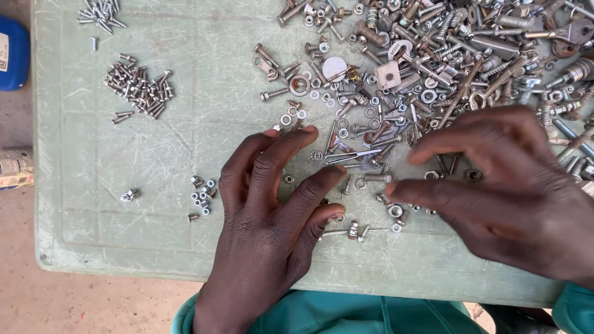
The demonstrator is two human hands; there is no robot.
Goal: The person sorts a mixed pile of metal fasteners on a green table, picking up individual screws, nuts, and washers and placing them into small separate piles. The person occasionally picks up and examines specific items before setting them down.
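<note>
— Many loose nuts and washers (396, 210) lie between your left hand (272, 216) and right hand (501, 185) on the green tray (93, 154). Fingers spread flat, holding nothing.

— The risk?

— I think a quick sweep could mix the sorted screw pile (139, 89) and nut cluster (203, 196) again.

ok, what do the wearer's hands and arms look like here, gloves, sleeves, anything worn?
Both hands are bare: the left hand and the right hand carry no gloves, rings or watch that show. The forearms are mostly out of frame. Teal fabric clothing shows at the bottom edge, with a teal cuff at the right wrist.
</note>
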